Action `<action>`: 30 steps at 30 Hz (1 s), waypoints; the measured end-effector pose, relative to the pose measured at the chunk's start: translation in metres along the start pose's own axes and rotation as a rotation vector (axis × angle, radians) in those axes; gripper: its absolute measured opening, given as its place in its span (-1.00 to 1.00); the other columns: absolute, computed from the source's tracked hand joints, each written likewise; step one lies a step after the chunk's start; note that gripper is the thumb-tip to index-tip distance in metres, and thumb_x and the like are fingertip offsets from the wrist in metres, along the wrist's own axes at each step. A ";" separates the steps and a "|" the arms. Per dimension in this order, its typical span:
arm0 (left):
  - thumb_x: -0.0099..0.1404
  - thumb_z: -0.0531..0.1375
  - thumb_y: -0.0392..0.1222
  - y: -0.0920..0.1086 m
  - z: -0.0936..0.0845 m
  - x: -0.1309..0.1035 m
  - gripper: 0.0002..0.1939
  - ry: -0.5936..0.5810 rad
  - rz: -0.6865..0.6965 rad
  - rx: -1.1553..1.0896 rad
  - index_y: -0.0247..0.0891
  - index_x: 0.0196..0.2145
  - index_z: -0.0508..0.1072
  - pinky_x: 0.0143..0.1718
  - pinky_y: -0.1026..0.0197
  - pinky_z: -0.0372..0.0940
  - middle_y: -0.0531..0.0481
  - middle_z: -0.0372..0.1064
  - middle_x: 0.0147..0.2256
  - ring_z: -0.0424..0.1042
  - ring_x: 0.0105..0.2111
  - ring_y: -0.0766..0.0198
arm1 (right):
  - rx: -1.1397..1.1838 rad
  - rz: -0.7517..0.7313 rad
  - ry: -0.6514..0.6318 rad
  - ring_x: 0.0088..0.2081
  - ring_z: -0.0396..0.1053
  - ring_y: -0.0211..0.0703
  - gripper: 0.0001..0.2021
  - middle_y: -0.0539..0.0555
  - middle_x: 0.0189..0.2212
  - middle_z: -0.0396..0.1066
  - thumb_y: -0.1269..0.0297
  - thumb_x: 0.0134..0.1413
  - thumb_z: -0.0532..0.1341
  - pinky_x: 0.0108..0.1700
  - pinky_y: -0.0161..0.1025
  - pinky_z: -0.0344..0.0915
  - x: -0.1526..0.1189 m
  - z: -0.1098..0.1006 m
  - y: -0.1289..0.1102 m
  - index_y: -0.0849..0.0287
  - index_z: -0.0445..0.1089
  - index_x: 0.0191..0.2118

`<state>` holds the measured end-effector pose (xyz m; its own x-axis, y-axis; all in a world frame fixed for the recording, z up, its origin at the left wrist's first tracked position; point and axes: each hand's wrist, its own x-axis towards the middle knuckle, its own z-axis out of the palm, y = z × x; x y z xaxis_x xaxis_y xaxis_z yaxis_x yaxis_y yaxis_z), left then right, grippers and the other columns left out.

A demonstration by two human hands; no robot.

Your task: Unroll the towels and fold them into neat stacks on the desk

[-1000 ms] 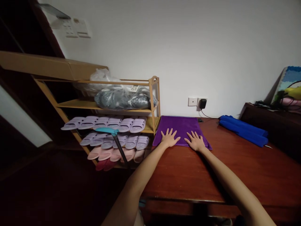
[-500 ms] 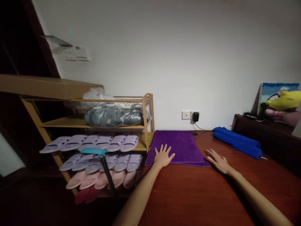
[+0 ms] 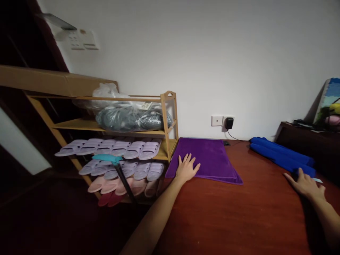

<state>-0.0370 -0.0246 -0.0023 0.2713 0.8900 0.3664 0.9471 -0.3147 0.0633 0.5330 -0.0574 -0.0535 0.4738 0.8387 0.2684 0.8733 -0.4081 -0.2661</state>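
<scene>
One white wall (image 3: pixel 225 63) is shown behind a reddish-brown tabletop (image 3: pixel 233 219), the largest surface within reach. To the left of the tabletop, a wooden rack (image 3: pixel 166 134) is seen, on which rows of slippers (image 3: pixel 149 150) are carried. On the tabletop, near the rack, a purple cloth (image 3: pixel 207 157) is laid flat; two layers can be made out at its near right corner. To the right and well apart from it, a narrower blue cloth (image 3: pixel 281 154) is placed obliquely, either folded or rolled; which of these cannot be told.

The step in hand may be judged as a change of attention from the purple cloth to the blue cloth. For the blue cloth to be taken up, its near end would have to be covered by the fingers and gripped.

The left hand (image 3: pixel 186 170) is rested palm down on the near left part of the purple cloth, fingers spread, nothing grasped. The right hand (image 3: pixel 309 187) is held at the near end of the blue cloth, released, with thumb and forefinger parted; whether the cloth is touched cannot be told. Beside that hand, a small pale strip (image 3: pixel 318 180) is visible.
</scene>
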 end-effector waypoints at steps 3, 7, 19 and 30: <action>0.37 -0.24 0.21 0.000 0.000 0.000 -0.36 -0.008 0.009 -0.003 -0.21 0.15 0.27 0.23 -0.24 -0.32 -0.18 0.08 0.23 -0.05 0.25 -0.01 | -0.109 -0.057 0.002 0.06 0.15 0.52 -0.18 0.59 0.04 0.20 -0.35 -0.02 -0.10 -0.12 0.34 0.00 -0.011 -0.007 -0.012 0.27 0.35 0.06; 0.38 -0.23 0.19 0.001 -0.002 -0.001 -0.38 -0.021 0.006 0.001 -0.21 0.14 0.28 0.24 -0.22 -0.33 -0.17 0.10 0.22 -0.03 0.25 0.00 | -0.273 -0.236 -0.033 -0.03 0.24 0.33 -0.34 0.46 -0.09 0.30 -0.27 0.09 -0.12 -0.13 0.21 0.08 -0.033 -0.016 -0.030 0.21 0.45 -0.21; 0.39 -0.11 0.09 -0.001 0.006 -0.002 -0.49 0.120 0.043 0.001 -0.28 0.02 0.40 0.22 -0.16 -0.14 -0.22 0.25 0.12 0.13 0.17 0.02 | -0.489 -0.394 0.020 -0.22 0.39 0.19 -0.38 0.35 -0.27 0.40 -0.07 0.21 -0.19 -0.22 0.02 0.26 -0.140 -0.080 -0.098 0.29 0.47 -0.29; 0.38 -0.06 0.05 -0.001 0.001 -0.004 -0.54 0.150 0.068 -0.031 -0.28 -0.01 0.42 0.21 -0.05 -0.07 -0.20 0.29 0.10 0.18 0.15 0.08 | -0.179 -0.312 -0.182 0.31 -0.19 0.23 -0.29 0.12 0.35 -0.26 -0.24 0.05 -0.12 0.09 0.33 0.06 -0.103 -0.034 -0.064 -0.09 0.00 0.29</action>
<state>-0.0386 -0.0277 -0.0051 0.3038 0.8077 0.5053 0.9209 -0.3849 0.0616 0.4319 -0.1301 -0.0332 0.1689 0.9760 0.1378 0.9856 -0.1666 -0.0280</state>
